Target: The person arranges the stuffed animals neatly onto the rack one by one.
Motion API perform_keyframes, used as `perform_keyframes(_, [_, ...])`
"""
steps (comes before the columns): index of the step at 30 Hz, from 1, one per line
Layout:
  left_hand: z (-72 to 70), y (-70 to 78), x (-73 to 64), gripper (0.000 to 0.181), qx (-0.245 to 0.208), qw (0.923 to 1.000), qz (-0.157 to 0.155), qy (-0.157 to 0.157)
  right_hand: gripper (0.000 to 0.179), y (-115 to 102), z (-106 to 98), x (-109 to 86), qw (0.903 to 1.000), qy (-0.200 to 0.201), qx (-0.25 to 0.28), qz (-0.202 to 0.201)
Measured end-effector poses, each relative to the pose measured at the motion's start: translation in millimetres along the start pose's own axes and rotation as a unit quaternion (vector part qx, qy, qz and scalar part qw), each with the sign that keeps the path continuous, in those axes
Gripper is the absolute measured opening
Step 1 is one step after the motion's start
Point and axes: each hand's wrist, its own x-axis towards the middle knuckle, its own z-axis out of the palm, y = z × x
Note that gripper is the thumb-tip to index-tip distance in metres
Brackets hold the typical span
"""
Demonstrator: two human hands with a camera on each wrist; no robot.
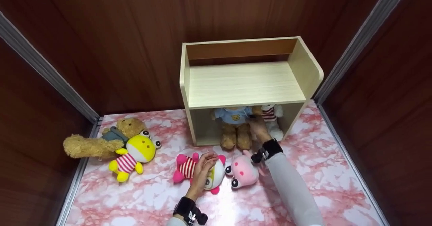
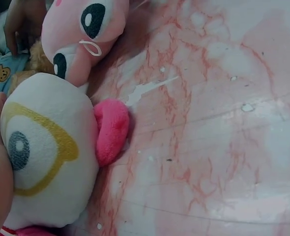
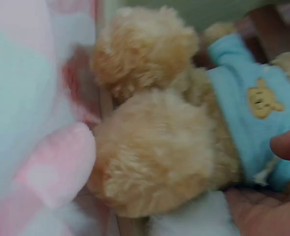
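Bear in blue top [image 1: 233,120]: sits in the lower compartment [image 1: 206,133] of the shelf unit [image 1: 305,69], just right of the frame's centre, feet poking past the front edge; from where I stand the board [image 1: 244,84] above hides its face.
Right hand [image 1: 259,128]: grips that bear by its side, thumb [image 3: 288,145] over its front, fingers [image 3: 243,202] tucked along the flank.
Seating it well: I'd trust a hold on the trunk over a tug at an arm; the seat wants to be snug against the back, so the soft body props itself.
Striped white toy [image 1: 269,115]: upright beside the bear, close by the right hand; easily knocked, I'd say, so the grip is best loosened gently.
Left hand [image 1: 201,172]: lies over the pink doll [image 1: 218,175], fingers loosely stretched, not wrapped round it as far as I can see.
Pink doll: face up on the worktop [image 1: 135,205], lower middle, its head to the right.
Pink frog [image 1: 245,172]: just beside that head, near the right sleeve [image 1: 292,182]; a raised forearm would spare it.
Yellow frog [image 1: 140,148]: lower left, against a brown bear [image 1: 108,144] lying down.
Walls [image 1: 135,50]: dark wood panels behind and at both sides.
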Motion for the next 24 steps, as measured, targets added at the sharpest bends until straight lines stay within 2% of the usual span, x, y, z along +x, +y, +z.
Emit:
perform_keyframes(4, [0.1, 3.8, -1.6, 0.048, -0.004, 0.9999, -0.011, 0.001, 0.022, -8, -15, -14.5, 0.9999, -0.008, -0.014, 0.005])
perform_keyframes(6, [0.2, 6.5, -0.7, 0.048, -0.005, 0.9999, -0.012, 0.001, 0.035, -13, -23, -21.9, 0.9995, -0.017, -0.020, 0.017])
perform_keyframes(10, [1.2, 14.5, 2.0, 0.047, 0.002, 0.9999, -0.011, 0.003, 0.055, -23, -35, -36.3, 0.9989, -0.027, -0.039, 0.003])
perform_keyframes(14, [0.3, 25.6, 3.8, 0.049, 0.018, 0.9997, -0.015, -0.004, 0.053, -22, -45, -49.6, 0.9980, -0.021, -0.046, -0.039])
perform_keyframes(21, [-7.8, 39.7, 8.4, 0.055, 0.002, 0.9991, 0.022, -0.037, 0.048, -17, -65, -74.3, 0.9880, -0.024, -0.119, -0.096])
perform_keyframes(24, [-12.0, 44.6, 10.5, 0.054, 0.022, 0.9989, 0.025, -0.033, 0.046, -16, -73, -82.1, 0.9831, -0.030, -0.141, -0.113])
